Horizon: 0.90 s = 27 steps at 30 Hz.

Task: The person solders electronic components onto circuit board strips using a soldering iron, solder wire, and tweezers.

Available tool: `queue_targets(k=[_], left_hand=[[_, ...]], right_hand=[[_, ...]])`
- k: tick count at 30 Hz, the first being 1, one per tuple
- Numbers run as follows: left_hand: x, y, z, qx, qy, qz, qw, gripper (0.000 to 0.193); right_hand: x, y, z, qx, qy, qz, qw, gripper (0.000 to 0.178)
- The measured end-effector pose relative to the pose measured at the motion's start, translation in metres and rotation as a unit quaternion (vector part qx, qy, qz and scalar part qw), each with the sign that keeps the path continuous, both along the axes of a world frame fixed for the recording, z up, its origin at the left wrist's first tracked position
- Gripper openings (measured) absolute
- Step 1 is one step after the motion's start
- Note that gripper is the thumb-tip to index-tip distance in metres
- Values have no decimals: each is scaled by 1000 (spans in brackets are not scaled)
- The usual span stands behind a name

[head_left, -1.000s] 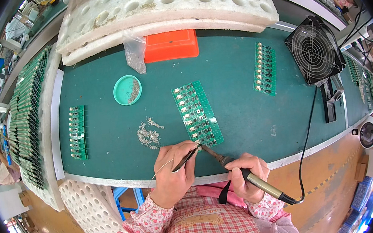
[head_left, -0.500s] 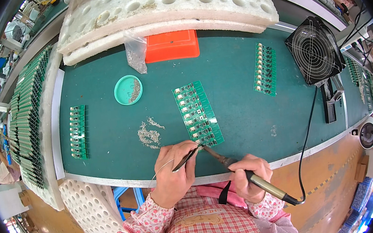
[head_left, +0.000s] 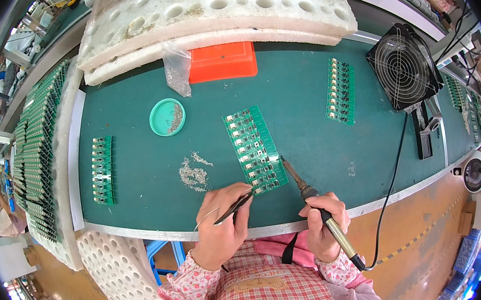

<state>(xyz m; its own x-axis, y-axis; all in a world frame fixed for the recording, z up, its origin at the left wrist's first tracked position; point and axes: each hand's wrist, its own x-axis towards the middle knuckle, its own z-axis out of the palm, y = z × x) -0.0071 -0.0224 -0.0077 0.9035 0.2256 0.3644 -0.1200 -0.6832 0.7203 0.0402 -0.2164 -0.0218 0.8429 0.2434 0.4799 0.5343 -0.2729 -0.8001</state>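
A green circuit board panel (head_left: 251, 140) with rows of small parts lies mid-bench. My left hand (head_left: 222, 227) is closed around black tweezers (head_left: 234, 206), whose tips reach the panel's near end. A thin solder wire (head_left: 205, 217) also runs from that hand, curving down to the left. In my right hand (head_left: 323, 214) is a soldering iron (head_left: 339, 236), gripped by its handle. Its tip is up at the panel's right edge; whether it touches is too small to tell. Loose tiny metallic parts (head_left: 193, 176) are heaped left of the panel.
A round turquoise dish (head_left: 155, 119) holds more tiny parts. Behind are a clear bag (head_left: 178, 75), a red tray (head_left: 223, 63) and white foam (head_left: 211, 22). Other panels lie left (head_left: 102, 172) and right (head_left: 339, 91). A black fan (head_left: 403, 68) stands beyond the iron's cord (head_left: 395, 184).
The iron's tip has moved from the panel's near end up and right to its right edge. My left hand, with the tweezers and wire, has barely moved.
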Motion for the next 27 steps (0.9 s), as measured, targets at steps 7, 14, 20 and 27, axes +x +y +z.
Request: queue_targets(k=[7, 14, 20, 27], left_hand=[[-16, 28, -1, 66, 3, 94, 993, 16], [-5, 43, -5, 134, -4, 143, 981, 12], [4, 42, -8, 143, -27, 131, 981, 18], [6, 45, -11, 153, -42, 110, 981, 24]], right_hand=[[-1, 4, -2, 29, -21, -22, 999, 15], [-2, 3, -4, 26, -27, -32, 999, 19], [-2, 2, -4, 15, -23, -28, 999, 19], [-1, 2, -4, 20, -28, -26, 999, 20]])
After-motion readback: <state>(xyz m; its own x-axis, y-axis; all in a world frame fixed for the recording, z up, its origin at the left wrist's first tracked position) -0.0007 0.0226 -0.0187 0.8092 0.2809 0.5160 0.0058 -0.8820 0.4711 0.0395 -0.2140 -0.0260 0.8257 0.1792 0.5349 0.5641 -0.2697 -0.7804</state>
